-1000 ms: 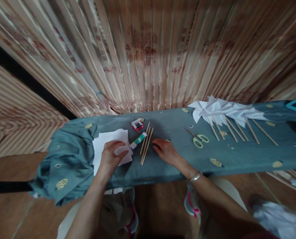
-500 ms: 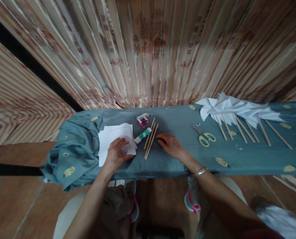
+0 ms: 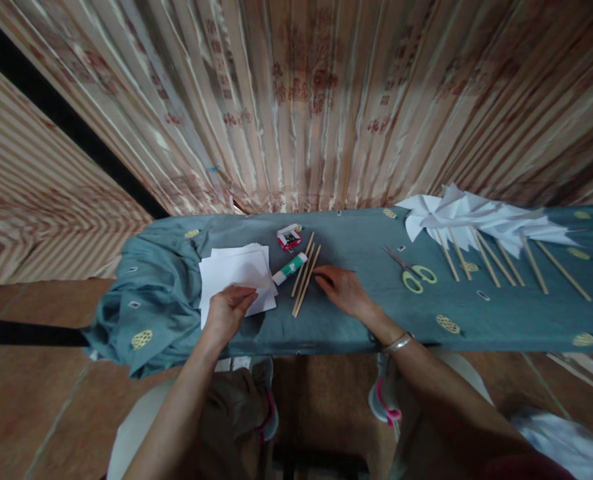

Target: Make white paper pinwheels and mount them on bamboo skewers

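My left hand (image 3: 228, 310) rests on the near edge of a stack of white paper squares (image 3: 234, 272), its fingertips pinching the top sheet. My right hand (image 3: 340, 289) lies flat on the blue-green cloth (image 3: 356, 320), fingers apart, just right of three wooden sticks (image 3: 304, 273). A green and white glue stick (image 3: 289, 268) lies between the paper and the sticks. A small red and white box (image 3: 288, 238) sits behind them.
Yellow-handled scissors (image 3: 412, 273) lie to the right of my right hand. Several finished white paper pinwheels on sticks (image 3: 476, 223) are piled at the far right. A striped curtain (image 3: 296, 100) hangs behind the narrow table. My knees and shoes show below the edge.
My left hand has slid back toward the near edge of the paper stack and curled onto the top sheet. My right hand has barely moved.
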`<action>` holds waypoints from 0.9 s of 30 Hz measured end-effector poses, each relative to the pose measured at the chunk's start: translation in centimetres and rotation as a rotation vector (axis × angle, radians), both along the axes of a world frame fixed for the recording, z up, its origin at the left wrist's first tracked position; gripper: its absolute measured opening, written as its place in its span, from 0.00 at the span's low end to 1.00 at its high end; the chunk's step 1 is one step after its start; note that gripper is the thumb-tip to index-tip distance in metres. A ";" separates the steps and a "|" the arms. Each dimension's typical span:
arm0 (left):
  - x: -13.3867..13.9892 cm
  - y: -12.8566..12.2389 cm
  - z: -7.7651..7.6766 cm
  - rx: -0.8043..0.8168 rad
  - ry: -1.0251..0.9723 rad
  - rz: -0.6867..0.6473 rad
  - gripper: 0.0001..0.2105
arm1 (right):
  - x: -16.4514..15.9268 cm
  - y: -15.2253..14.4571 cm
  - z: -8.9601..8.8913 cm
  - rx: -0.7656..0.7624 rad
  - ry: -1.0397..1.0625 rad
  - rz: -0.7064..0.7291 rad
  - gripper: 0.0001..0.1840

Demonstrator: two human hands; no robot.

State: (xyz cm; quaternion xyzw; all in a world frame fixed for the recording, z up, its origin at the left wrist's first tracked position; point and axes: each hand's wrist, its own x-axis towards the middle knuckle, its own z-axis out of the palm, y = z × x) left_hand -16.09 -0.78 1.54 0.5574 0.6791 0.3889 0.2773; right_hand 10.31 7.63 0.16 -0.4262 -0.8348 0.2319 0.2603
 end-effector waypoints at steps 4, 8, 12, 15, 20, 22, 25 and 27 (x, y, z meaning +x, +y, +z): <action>0.2 -0.1 0.5 -0.059 -0.038 0.090 0.12 | -0.1 0.0 0.0 -0.010 -0.010 0.000 0.13; 0.5 -0.2 0.5 -0.069 -0.052 0.092 0.11 | -0.1 0.1 -0.1 -0.009 -0.008 0.000 0.13; 0.9 -0.4 -0.2 0.011 -0.001 -0.005 0.11 | -0.1 0.1 -0.1 0.006 -0.010 0.003 0.13; 0.7 -0.6 -0.5 0.050 0.101 -0.023 0.13 | -0.3 -0.1 0.2 0.035 0.011 0.012 0.12; -0.2 -0.9 -0.5 0.048 0.242 -0.021 0.23 | -2.4 -1.7 0.9 0.118 0.037 0.126 0.09; -0.3 -0.9 -0.3 0.036 0.223 -0.012 0.25 | -3.8 -2.6 1.2 0.127 0.001 0.186 0.07; -0.2 -0.9 0.2 0.077 0.103 0.056 0.24 | -5.6 -4.0 1.5 0.158 -0.091 0.279 0.07; -0.2 -0.8 0.6 0.137 0.009 0.163 0.22 | -6.5 -4.6 1.5 0.218 -0.148 0.334 0.06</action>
